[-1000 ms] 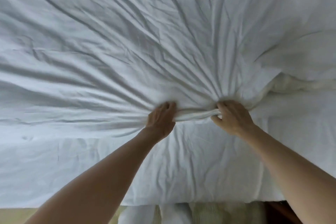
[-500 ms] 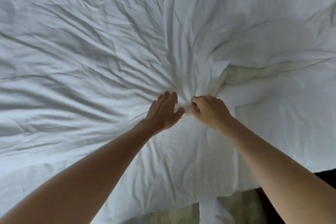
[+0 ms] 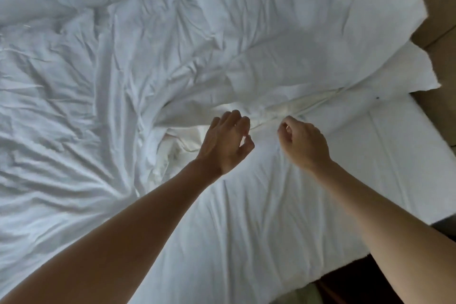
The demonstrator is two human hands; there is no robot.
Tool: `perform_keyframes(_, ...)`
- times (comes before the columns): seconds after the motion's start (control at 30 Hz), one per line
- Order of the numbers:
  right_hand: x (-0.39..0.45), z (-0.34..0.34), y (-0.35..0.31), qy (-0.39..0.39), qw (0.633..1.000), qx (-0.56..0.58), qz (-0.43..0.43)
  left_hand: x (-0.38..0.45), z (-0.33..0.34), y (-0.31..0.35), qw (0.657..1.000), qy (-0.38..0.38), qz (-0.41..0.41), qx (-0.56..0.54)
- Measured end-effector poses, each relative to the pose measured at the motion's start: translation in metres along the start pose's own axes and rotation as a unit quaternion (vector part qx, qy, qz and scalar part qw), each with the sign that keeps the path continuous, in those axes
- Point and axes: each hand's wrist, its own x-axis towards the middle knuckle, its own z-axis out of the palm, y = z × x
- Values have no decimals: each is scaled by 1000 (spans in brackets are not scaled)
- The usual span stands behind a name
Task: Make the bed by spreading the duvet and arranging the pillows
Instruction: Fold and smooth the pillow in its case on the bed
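A bedroom: a bed (image 3: 370, 168) covered by a rumpled white duvet (image 3: 123, 81).

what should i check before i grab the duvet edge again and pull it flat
1. Left hand free: ok, fingers loosely curled, holding nothing.
2. Right hand free: cannot tell, fingers curled, a pinch of cloth may be hidden.
3. Duvet edge within reach: ok, it lies just beyond both hands.
4. Duvet spread flat: not ok, bunched and creased, edge folded back.
5. Sheet near you uncovered: not ok, duvet must come over it.
6. Pillows arranged: cannot tell, only a white corner shows at the right.
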Motion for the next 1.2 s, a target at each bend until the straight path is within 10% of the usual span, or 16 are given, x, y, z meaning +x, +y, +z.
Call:
perform_keyframes(0.3, 103, -37, 147, 52, 891, 329, 309, 119, 83, 64, 998, -46, 6, 42)
perform_keyframes(0.63, 192, -49, 189, 93, 708, 591, 375, 190, 122, 98, 984, -132, -63, 103)
perform_keyframes(1.07, 176, -99, 293, 245, 786, 437, 363, 255, 191, 192, 977, -201, -68, 22)
perform_keyframes(1.2, 171, -76, 315, 163, 713, 469, 495, 247, 191, 170, 941, -332, -54, 24)
